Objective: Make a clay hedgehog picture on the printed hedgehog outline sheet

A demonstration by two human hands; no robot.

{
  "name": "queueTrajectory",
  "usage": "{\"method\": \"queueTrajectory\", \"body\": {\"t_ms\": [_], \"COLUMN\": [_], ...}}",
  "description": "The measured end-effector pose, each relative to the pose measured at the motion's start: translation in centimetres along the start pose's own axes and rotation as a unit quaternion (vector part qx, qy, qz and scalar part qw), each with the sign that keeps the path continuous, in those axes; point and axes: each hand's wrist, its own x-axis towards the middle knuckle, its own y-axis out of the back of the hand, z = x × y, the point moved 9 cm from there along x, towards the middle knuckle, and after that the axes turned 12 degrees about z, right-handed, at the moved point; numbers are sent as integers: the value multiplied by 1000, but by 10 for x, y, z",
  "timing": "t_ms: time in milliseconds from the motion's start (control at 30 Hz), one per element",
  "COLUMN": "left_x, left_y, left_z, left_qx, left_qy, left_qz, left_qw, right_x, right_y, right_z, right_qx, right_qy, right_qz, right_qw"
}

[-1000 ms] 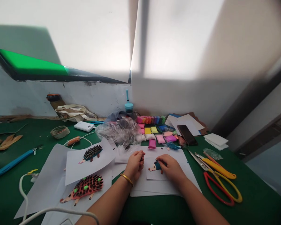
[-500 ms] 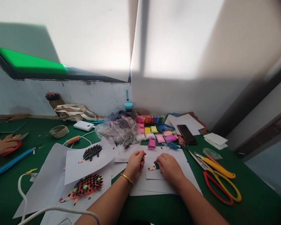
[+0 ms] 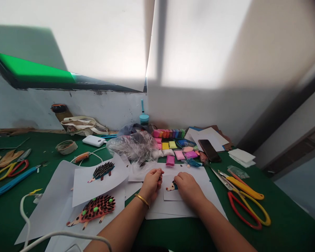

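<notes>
My left hand is closed in a pinch at the left edge of a small white card; what its fingers hold, if anything, is too small to tell. My right hand rests over the card with fingers bent together, covering much of a small hedgehog figure whose pale face and red nose show. Whatever lies under those fingertips is hidden. Beneath the card are larger white sheets. To the left lie a sheet with a dark spiky hedgehog and one with a red hedgehog with green dots.
Packets of coloured clay and a crumpled plastic bag lie beyond my hands. A phone and large scissors are to the right. On the left are other scissors, a blue tool and a white cable.
Another person's hand at the far left has gone from view, uncovering the red and yellow scissors. My right hand has shifted very slightly; my left hand stays in place.
</notes>
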Motion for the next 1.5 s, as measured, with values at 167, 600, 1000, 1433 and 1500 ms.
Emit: {"method": "queueTrajectory", "body": {"t_ms": [167, 600, 1000, 1433, 1500], "left_x": [0, 2, 3, 2, 2], "left_y": [1, 1, -1, -1, -1], "left_z": [0, -2, -4, -2, -2], "left_qx": [4, 38, 63, 69, 70], "left_qy": [2, -15, -34, -44, -43], "left_qz": [1, 7, 9, 10, 10], "left_qw": [1000, 999, 997, 997, 997], "right_x": [-1, -5, 1, -3, -4], "right_y": [5, 13, 11, 14, 12], "right_z": [3, 27, 10, 27, 29], "right_qx": [51, 172, 158, 178, 173], "right_qy": [-16, -79, -38, -73, -78], "right_qz": [-1, 11, 8, 22, 21], "right_qw": [999, 982, 987, 981, 982]}}
